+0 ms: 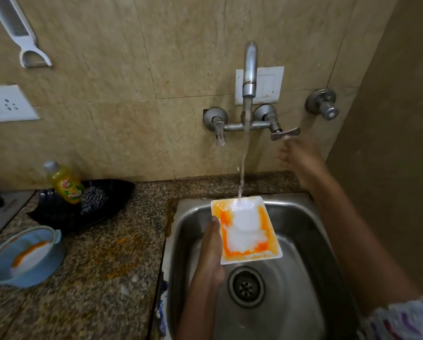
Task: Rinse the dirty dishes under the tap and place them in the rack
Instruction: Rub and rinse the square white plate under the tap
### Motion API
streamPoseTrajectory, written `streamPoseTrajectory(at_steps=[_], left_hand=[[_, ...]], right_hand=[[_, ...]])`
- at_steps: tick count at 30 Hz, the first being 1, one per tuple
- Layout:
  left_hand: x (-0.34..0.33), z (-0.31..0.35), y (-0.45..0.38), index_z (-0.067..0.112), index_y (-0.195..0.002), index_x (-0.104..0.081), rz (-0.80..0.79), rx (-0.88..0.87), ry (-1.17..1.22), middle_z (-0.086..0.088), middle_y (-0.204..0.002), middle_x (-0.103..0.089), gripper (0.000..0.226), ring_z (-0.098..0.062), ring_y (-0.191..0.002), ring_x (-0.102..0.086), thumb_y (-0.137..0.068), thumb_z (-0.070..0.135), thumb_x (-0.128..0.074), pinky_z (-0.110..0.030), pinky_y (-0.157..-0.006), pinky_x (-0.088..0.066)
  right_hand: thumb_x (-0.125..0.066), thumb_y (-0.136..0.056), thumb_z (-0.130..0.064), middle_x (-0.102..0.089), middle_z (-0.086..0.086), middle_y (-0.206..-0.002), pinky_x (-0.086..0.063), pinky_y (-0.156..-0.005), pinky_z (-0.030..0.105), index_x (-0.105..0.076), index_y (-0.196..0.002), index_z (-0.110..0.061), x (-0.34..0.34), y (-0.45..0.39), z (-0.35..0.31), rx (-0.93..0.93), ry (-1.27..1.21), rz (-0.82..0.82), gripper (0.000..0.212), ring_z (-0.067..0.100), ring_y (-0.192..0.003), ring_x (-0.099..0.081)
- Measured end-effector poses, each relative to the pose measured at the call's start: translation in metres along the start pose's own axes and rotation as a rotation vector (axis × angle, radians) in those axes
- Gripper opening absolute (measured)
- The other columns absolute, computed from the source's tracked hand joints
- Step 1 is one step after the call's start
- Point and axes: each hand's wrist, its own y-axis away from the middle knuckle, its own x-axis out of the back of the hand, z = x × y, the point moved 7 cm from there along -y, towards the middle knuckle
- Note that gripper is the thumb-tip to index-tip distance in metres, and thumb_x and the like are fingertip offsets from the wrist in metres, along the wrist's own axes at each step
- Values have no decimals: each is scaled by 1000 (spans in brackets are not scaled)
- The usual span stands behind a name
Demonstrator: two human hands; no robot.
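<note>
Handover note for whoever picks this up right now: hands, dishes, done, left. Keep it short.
Left hand holds the white dish by its left edge, over the sink, under the running tap.
Right hand is open, just below the right tap handle; blurred, contact unclear.
Done: water on, centre of the dish partly rinsed.
Left: orange residue round its edges; blue bowl on the counter is unwashed. No rack in view.

Domestic kitchen: steel sink (291, 217) at 5 o'clock, wall tap (249, 69) at 12, granite counter (102, 266) with dish soap bottle (64, 184) at 9.
</note>
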Motion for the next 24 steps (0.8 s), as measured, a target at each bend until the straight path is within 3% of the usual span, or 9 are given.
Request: streamPoseTrajectory(at_steps=[5,8,10,12,14,17,19,21,24], left_hand=[[-11,2,-3,13,-121,-62,76,25,-31,-18,-122,-65,42,-37,-112,-62,-102,42,-38,-54,-98,-48],[-21,4,0,20,-105,-64,118,25,-76,-9,-105,-69,36,-23,-98,-65,-102,42,-36,-40,-89,-52],[-17,3,-3,23,-101,-64,119,37,-22,0,-93,-68,35,-12,-85,-63,-101,45,-37,-32,-76,-49],[-1,7,-9,18,-107,-63,165,40,-9,-4,-94,-68,40,-19,-86,-63,-100,47,-38,-36,-81,-50],[10,10,-15,7,-123,-59,181,35,23,-11,-98,-67,49,-27,-87,-64,-101,45,-37,-40,-83,-50],[0,11,-10,7,-123,-59,182,10,-17,-17,-109,-68,47,-31,-95,-65,-103,40,-33,-39,-84,-53],[-11,8,-4,6,-126,-58,151,19,-75,-16,-122,-65,48,-31,-110,-62,-104,39,-33,-37,-90,-51],[-10,10,-4,3,-127,-58,151,18,-101,-12,-110,-68,49,-25,-98,-66,-104,39,-33,-27,-74,-56],[6,19,-10,1,-123,-58,191,13,-18,-13,-96,-67,51,-25,-80,-63,-103,41,-35,-32,-72,-51]], right_hand=[[-48,-98,-21,-67,16,-110,-48,-88,42,-65,-111,-12,-43,54,57,230,676,-164,23,32,-103,-62],[-38,-101,-24,-28,14,-154,-25,-115,40,-31,-146,-11,-82,91,107,320,1032,-433,47,30,-142,-27],[-33,-102,-28,-5,5,-161,-2,-120,33,-8,-153,-14,-92,120,125,431,1116,-595,58,21,-148,-2],[-8,-99,-51,-5,0,-161,4,-117,29,-5,-153,-18,-85,136,131,508,1153,-673,63,14,-148,-2],[14,-80,-65,-12,2,-161,-2,-118,32,-12,-153,-17,-69,125,133,527,1254,-591,91,17,-148,-10],[17,-75,-65,-13,11,-160,-1,-118,35,-11,-152,-11,-70,104,134,527,1316,-495,98,23,-147,-9],[8,-86,-64,-9,10,-160,0,-120,33,-5,-153,-13,-86,111,137,534,1200,-592,85,21,-148,-5],[-13,-99,-50,-18,4,-159,-9,-120,31,-12,-153,-16,-89,127,136,558,1078,-709,64,15,-147,-13],[-3,-96,-54,-28,5,-156,-24,-116,39,-26,-150,-14,-66,130,130,681,1190,-650,71,21,-143,-28]])
